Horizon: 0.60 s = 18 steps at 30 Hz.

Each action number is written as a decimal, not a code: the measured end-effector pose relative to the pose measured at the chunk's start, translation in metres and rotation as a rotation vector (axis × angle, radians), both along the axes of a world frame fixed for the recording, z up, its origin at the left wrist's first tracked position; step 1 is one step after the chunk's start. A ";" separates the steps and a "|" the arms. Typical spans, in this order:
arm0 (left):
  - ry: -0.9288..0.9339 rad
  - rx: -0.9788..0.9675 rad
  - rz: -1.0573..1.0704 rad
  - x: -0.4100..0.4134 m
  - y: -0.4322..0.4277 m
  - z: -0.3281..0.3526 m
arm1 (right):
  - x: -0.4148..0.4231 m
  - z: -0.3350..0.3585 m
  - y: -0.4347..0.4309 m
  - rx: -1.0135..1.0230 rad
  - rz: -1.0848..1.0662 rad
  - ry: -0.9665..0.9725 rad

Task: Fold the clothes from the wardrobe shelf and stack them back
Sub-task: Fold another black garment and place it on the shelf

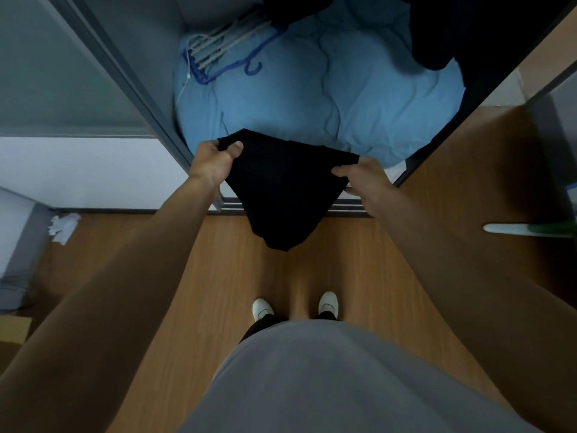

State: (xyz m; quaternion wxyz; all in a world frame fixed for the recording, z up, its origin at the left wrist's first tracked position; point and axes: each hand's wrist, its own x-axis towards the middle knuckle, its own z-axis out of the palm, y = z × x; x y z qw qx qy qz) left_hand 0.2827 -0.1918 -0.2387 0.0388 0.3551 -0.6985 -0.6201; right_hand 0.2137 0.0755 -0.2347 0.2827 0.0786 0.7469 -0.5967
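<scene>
A black garment (282, 195) hangs in front of me, stretched between both hands over the wardrobe's bottom track. My left hand (214, 162) pinches its upper left corner. My right hand (363, 181) grips the upper right corner. The cloth droops to a point above the wooden floor. Behind it a light blue quilt (327, 98) fills the wardrobe floor. More dark clothes (437, 35) hang or lie at the wardrobe's back right, their shapes lost in shadow.
A bundle of white and blue hangers (224, 48) lies on the quilt at the back left. The grey sliding door frame (131, 79) stands left. Crumpled white paper (62, 228) lies on the floor at left. My white shoes (262, 309) stand on the wood floor.
</scene>
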 end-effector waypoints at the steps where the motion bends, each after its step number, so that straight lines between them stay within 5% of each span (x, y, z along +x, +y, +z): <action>1: -0.002 0.004 0.029 0.000 0.001 -0.002 | 0.001 -0.001 0.000 0.006 -0.006 0.024; 5: 0.016 0.026 0.031 0.002 0.005 0.001 | 0.009 -0.007 -0.002 -0.005 -0.090 0.103; 11: -0.129 -0.063 -0.387 0.010 0.008 0.008 | 0.015 -0.012 0.001 -0.016 -0.179 0.081; 18: -0.292 -0.458 -0.718 0.005 0.016 0.004 | 0.017 -0.010 0.008 0.442 0.438 0.281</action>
